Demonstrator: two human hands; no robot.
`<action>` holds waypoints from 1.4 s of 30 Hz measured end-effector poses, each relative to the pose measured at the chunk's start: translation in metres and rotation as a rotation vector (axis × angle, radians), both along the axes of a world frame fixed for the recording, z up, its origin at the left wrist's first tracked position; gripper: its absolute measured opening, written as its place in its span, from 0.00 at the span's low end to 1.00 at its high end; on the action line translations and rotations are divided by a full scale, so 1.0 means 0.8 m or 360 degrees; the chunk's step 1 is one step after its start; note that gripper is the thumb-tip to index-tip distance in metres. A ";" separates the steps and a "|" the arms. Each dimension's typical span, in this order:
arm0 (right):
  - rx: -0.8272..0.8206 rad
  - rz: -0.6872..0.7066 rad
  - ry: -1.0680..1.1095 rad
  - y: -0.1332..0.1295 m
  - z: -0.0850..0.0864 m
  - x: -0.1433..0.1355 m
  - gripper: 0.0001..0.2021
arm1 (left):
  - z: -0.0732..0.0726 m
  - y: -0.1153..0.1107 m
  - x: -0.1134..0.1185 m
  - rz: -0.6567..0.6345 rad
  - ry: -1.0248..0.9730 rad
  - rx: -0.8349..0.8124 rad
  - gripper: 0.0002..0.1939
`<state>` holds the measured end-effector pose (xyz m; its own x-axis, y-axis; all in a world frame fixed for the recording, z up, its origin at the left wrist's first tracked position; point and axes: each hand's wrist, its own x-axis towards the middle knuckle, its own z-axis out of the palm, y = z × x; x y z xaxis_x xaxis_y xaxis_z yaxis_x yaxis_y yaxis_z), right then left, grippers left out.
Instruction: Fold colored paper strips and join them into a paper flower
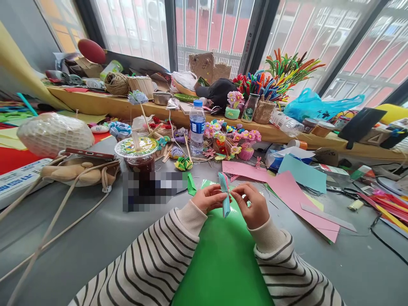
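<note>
A small stack of folded blue and pink paper (225, 205) stands upright between my hands, pinched in at its middle. My left hand (208, 198) grips it from the left, thumb across the front. On the right, the thumb and forefinger of my right hand (251, 203) are pinched together close to the middle of the stack; whatever sits between those fingertips is too small to make out. Beneath both hands lies a glossy green sheet (223, 259) on the grey table (102, 242). A folded green paper piece (191, 184) rests just left of my hands.
Pink paper (301, 199) and light blue paper (302, 173) lie to the right, near scissors (342, 191). A water bottle (197, 127) and a lidded drink cup (137, 151) stand ahead. At left is a bag (79, 170) with long straps. Craft flowers (234, 136) crowd the back.
</note>
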<state>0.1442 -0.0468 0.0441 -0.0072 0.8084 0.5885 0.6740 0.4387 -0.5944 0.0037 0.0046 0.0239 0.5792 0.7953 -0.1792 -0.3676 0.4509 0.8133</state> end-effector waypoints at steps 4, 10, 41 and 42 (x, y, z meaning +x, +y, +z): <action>0.0130 -0.0052 -0.0108 0.001 -0.005 0.001 0.06 | 0.004 -0.002 0.000 -0.0135 0.0013 -0.0011 0.22; 0.0155 -0.0066 -0.0214 -0.001 -0.006 -0.001 0.06 | 0.001 -0.004 0.002 -0.0065 0.0116 -0.0026 0.24; -0.0707 0.0036 0.0821 0.015 -0.009 0.007 0.19 | 0.000 -0.008 0.001 -0.0325 0.0255 0.0319 0.17; -0.0704 0.0025 0.0813 0.015 -0.009 0.008 0.19 | 0.000 -0.008 0.003 -0.0256 0.0284 0.0366 0.17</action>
